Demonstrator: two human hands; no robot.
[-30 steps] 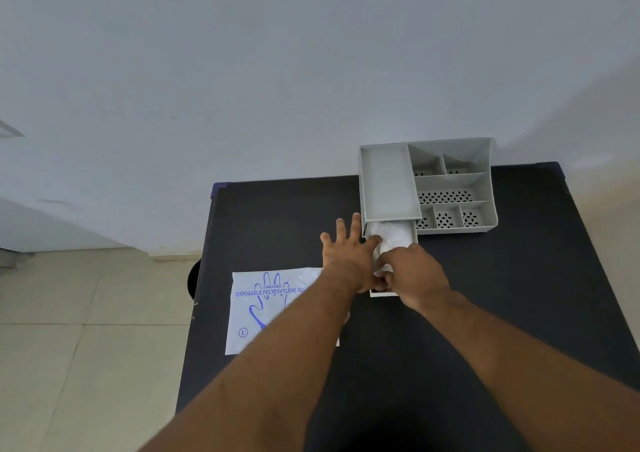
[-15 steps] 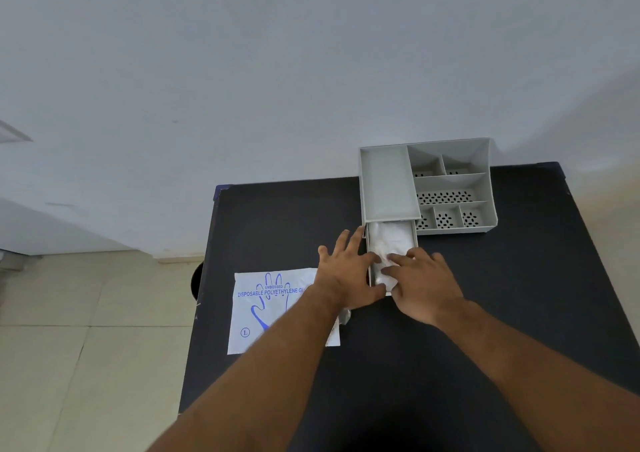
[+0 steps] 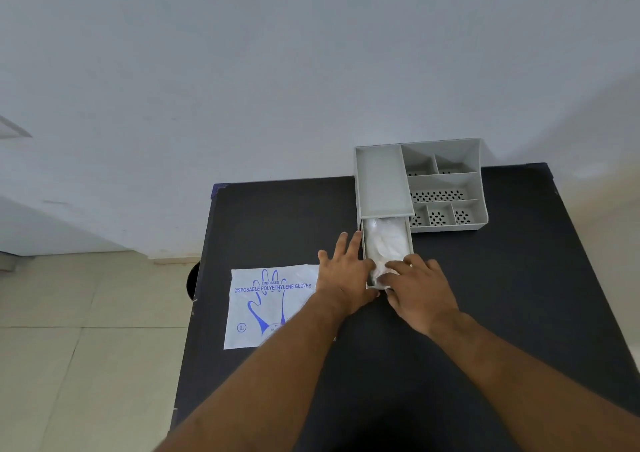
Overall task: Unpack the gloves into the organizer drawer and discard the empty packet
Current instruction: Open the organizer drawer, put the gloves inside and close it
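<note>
A grey organizer [image 3: 446,160] stands at the back of the black table [image 3: 519,295]. Its narrow drawer [image 3: 410,243] is pulled out toward me and holds a crumpled bundle of clear gloves [image 3: 384,243]. My left hand [image 3: 343,275] lies flat against the drawer's left side, fingers spread. My right hand [image 3: 419,292] rests at the drawer's near end, fingertips pressing on the gloves. The flat white packet [image 3: 270,306], printed in blue with "disposable polyethylene gloves", lies on the table to the left, partly under my left forearm.
A dark round object [image 3: 192,280] shows just past the table's left edge, above the tiled floor [image 3: 69,330]. The organizer's other compartments have perforated bottoms. A white wall rises behind the table.
My right hand has opened out from a curled grip on the gloves and slid back to the drawer's near end. More of the gloves lie exposed in the drawer. My left hand stayed beside it.
</note>
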